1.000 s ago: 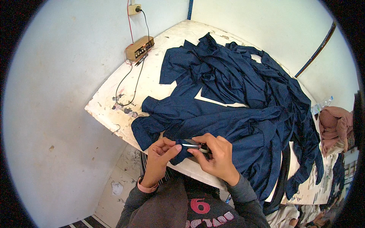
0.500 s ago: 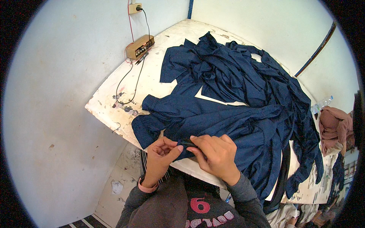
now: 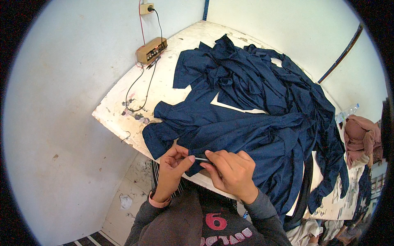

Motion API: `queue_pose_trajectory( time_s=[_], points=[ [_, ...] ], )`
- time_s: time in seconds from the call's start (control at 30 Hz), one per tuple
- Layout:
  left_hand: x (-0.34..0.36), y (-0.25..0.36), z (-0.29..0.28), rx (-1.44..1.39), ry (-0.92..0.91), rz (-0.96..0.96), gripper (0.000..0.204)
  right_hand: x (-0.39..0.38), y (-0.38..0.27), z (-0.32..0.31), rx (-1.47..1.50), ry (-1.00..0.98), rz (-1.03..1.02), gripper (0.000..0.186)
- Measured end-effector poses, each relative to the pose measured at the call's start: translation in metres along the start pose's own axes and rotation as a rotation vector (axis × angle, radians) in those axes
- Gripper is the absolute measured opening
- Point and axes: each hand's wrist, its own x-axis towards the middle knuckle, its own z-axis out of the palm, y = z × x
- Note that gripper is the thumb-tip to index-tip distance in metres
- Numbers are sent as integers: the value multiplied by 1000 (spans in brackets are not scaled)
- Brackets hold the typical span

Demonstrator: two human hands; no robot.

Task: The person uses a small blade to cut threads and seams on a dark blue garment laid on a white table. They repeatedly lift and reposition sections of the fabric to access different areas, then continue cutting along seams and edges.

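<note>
Dark navy garments (image 3: 230,127) lie heaped and spread over the white table. At the near edge, my left hand (image 3: 173,164) pinches thumb against fingers by the garment's edge. My right hand (image 3: 232,170) is closed just to its right, thumb and forefinger pressed round a slim dark thing with a bright, straight edge (image 3: 201,158). That edge spans the gap between both hands' fingertips, over the navy cloth. It is too small to tell whether it is a tool or a strip. My fingers hide part of it and the cloth beneath.
The worn white table (image 3: 119,98) meets walls at left and back. A brown electrical box (image 3: 152,50) with a looped black cord sits against the left wall. At right are a clear plastic bottle (image 3: 349,110) and a person in brown (image 3: 361,133).
A bright straight edge now shows between my fingertips, where a dark greenish thing showed before. My hands have shifted only slightly; the garments lie the same.
</note>
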Motion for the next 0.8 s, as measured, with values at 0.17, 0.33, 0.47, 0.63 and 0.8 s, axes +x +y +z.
queue_pose_trajectory(
  time_s=[0.17, 0.33, 0.47, 0.63, 0.8],
  points=[
    [-3, 6, 2, -20, -40, -25, 14, 1, -2, 3, -18, 8, 8, 28],
    [-2, 5, 2, -5, -49, -17, 13, 0, 0, 7, 5, 22, 14, 25],
    [-1, 3, 2, 0, -65, -15, 14, 0, 3, 8, 65, 9, 53, 24],
    [0, -1, -1, -10, -67, -12, 16, -2, 3, 10, -45, 3, -11, 23],
    [0, 0, -1, 13, -91, 5, 16, 0, 4, 9, 56, -14, 53, 22]
  ],
)
